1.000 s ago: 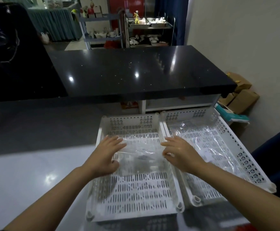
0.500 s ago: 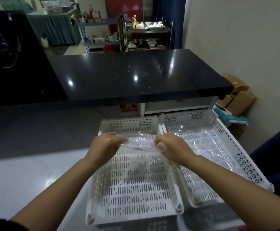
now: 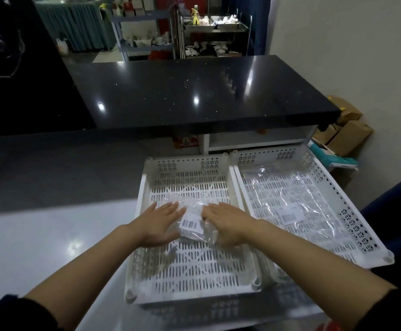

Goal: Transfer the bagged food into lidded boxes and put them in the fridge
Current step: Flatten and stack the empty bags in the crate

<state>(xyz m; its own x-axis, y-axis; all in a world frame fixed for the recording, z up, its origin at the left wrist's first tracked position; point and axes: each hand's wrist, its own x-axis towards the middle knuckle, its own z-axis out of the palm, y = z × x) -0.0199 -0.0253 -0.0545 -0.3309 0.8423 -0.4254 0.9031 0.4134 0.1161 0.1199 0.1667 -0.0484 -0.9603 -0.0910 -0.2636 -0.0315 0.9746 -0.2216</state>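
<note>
Hands, left hand (image 3: 158, 225) and right hand (image 3: 228, 223), press flat on one bag (image 3: 193, 225); two trays (image 3: 144, 187).

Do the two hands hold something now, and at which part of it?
Nothing is gripped. The left hand and right hand lie flat on the two ends of the folded plastic bag in the left tray.
</note>
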